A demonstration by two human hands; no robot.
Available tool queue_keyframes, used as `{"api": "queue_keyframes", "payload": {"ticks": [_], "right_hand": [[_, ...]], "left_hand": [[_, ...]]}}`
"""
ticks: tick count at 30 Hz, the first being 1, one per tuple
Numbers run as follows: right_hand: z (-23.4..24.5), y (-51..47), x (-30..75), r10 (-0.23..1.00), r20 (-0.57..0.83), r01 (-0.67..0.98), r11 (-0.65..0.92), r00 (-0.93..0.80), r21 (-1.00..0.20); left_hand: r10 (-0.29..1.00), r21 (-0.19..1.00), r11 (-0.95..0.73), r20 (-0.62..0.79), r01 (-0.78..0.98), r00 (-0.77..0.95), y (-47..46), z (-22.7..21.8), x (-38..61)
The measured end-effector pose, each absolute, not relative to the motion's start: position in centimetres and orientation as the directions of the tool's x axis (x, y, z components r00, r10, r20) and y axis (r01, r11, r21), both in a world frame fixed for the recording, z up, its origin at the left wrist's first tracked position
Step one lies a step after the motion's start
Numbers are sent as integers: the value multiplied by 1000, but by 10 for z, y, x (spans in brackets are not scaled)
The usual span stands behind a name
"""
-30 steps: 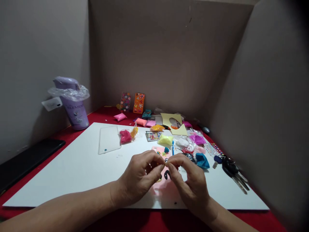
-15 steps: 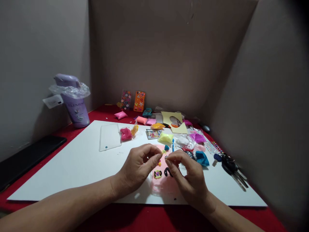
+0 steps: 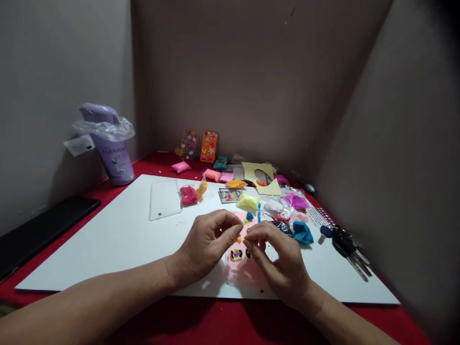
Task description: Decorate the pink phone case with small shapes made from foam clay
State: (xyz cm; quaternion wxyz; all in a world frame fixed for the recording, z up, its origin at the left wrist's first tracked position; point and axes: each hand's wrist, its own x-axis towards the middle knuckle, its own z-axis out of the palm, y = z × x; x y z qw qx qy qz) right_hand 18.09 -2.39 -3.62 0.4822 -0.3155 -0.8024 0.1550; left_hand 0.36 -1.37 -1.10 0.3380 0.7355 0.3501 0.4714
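Note:
Both hands hover over a pink phone case (image 3: 235, 272) that lies on the white board. Small clay shapes decorate it, among them a flower-like piece (image 3: 236, 255) in yellow, black and purple, plus a teal lump (image 3: 249, 216) near its top. My left hand (image 3: 212, 239) pinches thumb and forefinger together above the case's left side. Facing it, my right hand (image 3: 278, 261) also has thumb and forefinger closed in a pinch. Anything between the fingertips is too small to make out. The right hand covers part of the case.
Behind the case lie a yellow clay packet (image 3: 248, 201), a blue tool (image 3: 259, 212) and a teal packet (image 3: 303, 232). Keys (image 3: 350, 249) rest at the right. A clear case (image 3: 166, 200) lies left, and a purple tumbler (image 3: 111, 146) stands beyond the board (image 3: 118, 244).
My right hand has shifted slightly left and down over the case, covering more of the black curved piece. My left hand keeps its pinch. The whole view has tilted a little.

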Motion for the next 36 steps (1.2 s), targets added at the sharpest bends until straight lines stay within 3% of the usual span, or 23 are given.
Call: {"api": "queue_keyframes", "payload": {"ticks": [36], "right_hand": [[-37, -23, 182, 693, 615, 395, 720, -376, -570]], "left_hand": [[721, 695, -681, 577, 233, 385, -15, -12, 5]]}}
